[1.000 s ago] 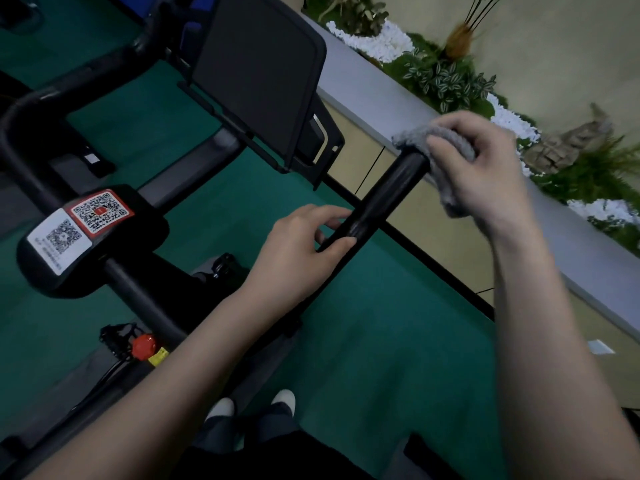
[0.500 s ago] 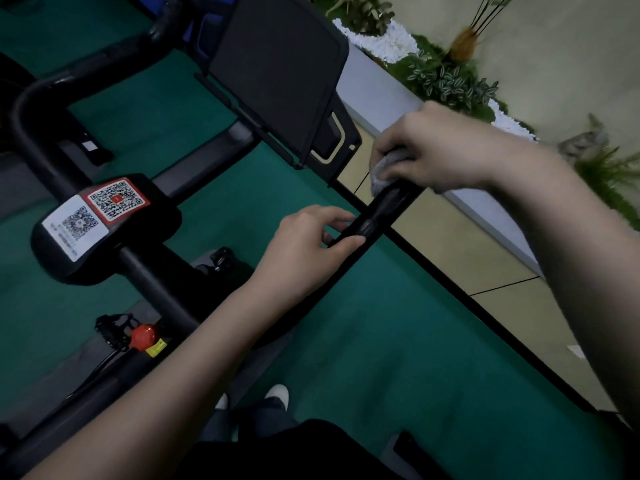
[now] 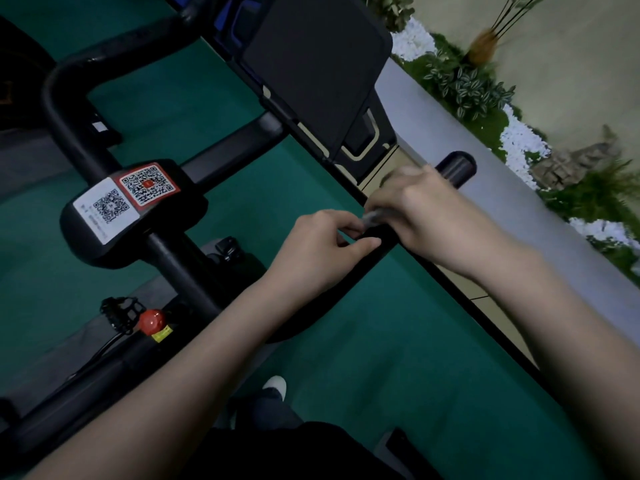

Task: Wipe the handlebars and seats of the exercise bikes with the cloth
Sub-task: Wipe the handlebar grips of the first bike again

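The handlebar grip [image 3: 455, 169] is a round black tube with a matte, rubbery look. Its long axis runs from lower left up to upper right, and its blunt end pokes out just past my knuckles toward the grey ledge [image 3: 540, 220]. My right hand [image 3: 427, 211] is closed over the tube with the grey cloth [image 3: 371, 216] bunched underneath; only a soft, blurred scrap of the cloth shows at my fingertips. My left hand [image 3: 320, 252] grips the same tube just below, fingers curled over it and thumb along its near side, so the cloth lies between my two hands, almost touching the left one.

Further left, the padded black stem block [image 3: 104, 244] carries a white QR sticker [image 3: 105, 206] and a red one [image 3: 149, 183]. Beyond my hands a flat black screen [image 3: 311, 64] tilts up. Below the block sits a red knob [image 3: 152, 320], over green flooring [image 3: 398, 358].
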Available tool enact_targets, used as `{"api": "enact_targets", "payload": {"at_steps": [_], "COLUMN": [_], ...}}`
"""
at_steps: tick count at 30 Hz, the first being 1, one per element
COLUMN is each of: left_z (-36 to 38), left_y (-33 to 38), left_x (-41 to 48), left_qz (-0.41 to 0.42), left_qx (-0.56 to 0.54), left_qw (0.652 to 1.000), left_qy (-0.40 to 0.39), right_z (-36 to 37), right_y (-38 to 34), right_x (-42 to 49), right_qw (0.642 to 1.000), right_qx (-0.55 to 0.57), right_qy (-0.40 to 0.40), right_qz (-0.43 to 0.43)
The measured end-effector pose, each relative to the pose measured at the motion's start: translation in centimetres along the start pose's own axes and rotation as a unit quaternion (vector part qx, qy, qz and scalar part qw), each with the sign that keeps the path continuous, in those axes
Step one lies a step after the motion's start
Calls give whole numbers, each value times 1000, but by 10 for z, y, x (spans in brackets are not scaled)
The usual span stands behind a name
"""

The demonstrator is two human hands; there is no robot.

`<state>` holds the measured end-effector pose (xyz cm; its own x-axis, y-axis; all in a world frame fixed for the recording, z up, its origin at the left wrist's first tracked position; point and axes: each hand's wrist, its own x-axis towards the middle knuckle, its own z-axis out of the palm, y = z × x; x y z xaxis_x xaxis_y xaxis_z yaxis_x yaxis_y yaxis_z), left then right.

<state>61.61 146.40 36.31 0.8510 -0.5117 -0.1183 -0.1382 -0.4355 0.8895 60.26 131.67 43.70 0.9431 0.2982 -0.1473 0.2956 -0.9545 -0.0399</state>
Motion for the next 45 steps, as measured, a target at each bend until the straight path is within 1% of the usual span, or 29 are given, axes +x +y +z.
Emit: {"api": "enact_targets", "payload": {"at_steps": [1,3,6,9,11,12,13,15,17,19,21,23,24,25,26,28,32,40,45], "left_z": [0,-1,-3,-3,-3,-3,-3,-3,-2,-1,1,3,4,4,4,4,5,6,6], "left_y": [0,0,-1,-1,0,0,0,1,1,3,6,7,7,6,6,6,7,8,9], "left_x": [-1,-2,-3,-3,-3,-3,-3,-3,-3,-3,-3,-4,-4,-4,-5,-4,-4,-5,-8], "left_qz": [2,8,14,18,17,14,12,12,15,25,37,48,52,55,57,59,67,68,79], "left_qx": [1,3,0,2,1,0,-2,-5,-6,-1,14,32,39,45,48,48,58,65,66], "left_qw": [1000,1000,1000,1000,1000,1000,1000,1000,1000,1000,999,998,998,997,997,997,996,995,994], "left_qy": [0,1,-2,-7,-5,-3,-2,0,1,2,2,2,2,2,2,3,7,20,29], "right_z": [3,12,43,77,91,95,97,94,84,70,55,45,44,45,47,56,75,94,106], "right_y": [2,5,-7,-19,-17,-16,-14,-13,-13,-11,-1,11,16,20,21,18,12,12,0], "right_x": [-5,-14,-28,-39,-42,-41,-39,-31,-23,-14,-6,-1,-1,-2,-4,-8,-13,-22,-27], "right_qw": [999,990,959,926,903,886,863,802,732,657,572,489,456,435,426,426,420,459,495], "right_qx": [15,26,42,69,48,35,29,55,131,233,349,488,555,608,644,686,738,781,776], "right_qy": [34,139,278,368,421,454,491,565,621,654,663,639,615,587,559,512,457,347,312], "right_qz": [0,17,42,48,66,85,113,185,248,294,333,338,326,313,303,292,264,241,234]}}
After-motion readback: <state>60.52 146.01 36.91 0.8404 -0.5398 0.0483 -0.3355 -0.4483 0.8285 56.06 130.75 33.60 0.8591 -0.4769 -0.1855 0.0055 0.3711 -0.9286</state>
